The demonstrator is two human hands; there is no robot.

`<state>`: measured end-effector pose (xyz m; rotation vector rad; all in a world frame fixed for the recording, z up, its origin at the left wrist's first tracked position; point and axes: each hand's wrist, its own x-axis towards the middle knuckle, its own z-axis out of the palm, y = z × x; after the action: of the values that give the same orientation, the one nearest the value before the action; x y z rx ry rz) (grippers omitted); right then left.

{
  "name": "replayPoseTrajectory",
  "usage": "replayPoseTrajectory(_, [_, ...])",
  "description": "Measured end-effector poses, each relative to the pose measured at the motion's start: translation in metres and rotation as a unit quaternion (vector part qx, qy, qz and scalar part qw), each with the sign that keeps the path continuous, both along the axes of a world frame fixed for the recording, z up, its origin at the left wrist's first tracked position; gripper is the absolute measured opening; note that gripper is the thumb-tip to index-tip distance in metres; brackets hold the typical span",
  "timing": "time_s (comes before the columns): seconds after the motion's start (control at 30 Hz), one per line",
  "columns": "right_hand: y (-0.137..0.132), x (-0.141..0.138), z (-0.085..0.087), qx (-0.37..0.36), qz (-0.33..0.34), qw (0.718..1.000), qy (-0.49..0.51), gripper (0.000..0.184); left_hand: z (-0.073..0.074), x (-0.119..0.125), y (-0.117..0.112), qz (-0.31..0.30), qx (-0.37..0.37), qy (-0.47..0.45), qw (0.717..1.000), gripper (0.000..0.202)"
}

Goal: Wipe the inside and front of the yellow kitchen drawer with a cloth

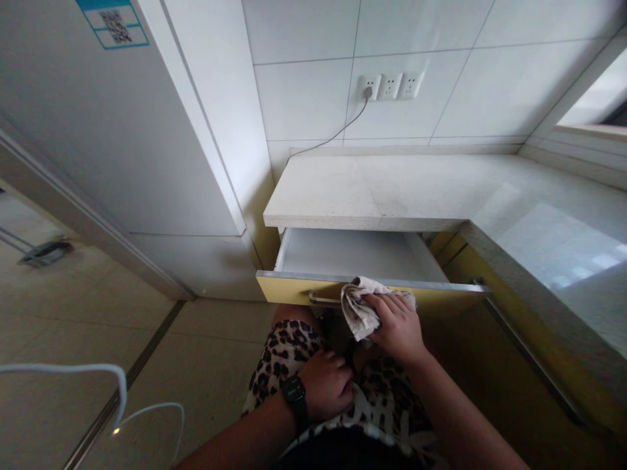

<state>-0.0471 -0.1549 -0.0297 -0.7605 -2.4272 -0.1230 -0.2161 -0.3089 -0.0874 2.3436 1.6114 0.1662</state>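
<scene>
Head view: the right hand (398, 326) holds bunched cloth (359, 309) under its fingers.

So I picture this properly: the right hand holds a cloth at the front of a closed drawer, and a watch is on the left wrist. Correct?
No: the drawer is open, not closed; the head view shows its inside. The rest stands: the right hand holds a cloth at its front, and a watch is on the left wrist.

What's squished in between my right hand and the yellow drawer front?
A crumpled, patterned cloth; the head view shows it between your right hand and the yellow drawer front.
</scene>
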Motion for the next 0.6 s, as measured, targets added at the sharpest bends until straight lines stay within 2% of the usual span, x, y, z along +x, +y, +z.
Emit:
replayPoseTrajectory(0.3, [0.028,0.036,-0.017,0.056,-0.042,0.997,0.014,0.046,0.002,-0.001,0.0,-0.004,0.007,0.003,1.0,0.022])
replayPoseTrajectory(0.4, [0.037,0.051,-0.026,0.042,-0.067,0.996,0.039,0.048,0.001,-0.001,0.0,0.002,0.007,-0.001,1.0,0.022])
replayPoseTrajectory(0.47, [0.043,0.063,-0.036,0.012,-0.102,0.991,0.089,0.05,0.0,-0.001,0.0,0.001,0.007,-0.006,1.0,0.021])
replayPoseTrajectory(0.53, [0.049,0.075,-0.049,-0.033,-0.16,0.968,0.192,0.055,-0.001,-0.002,0.0,0.001,0.007,-0.014,1.0,0.02])
replayPoseTrajectory(0.6, [0.056,0.086,-0.061,-0.075,-0.227,0.914,0.329,0.063,-0.002,-0.002,0.0,0.003,0.006,-0.022,1.0,0.019])
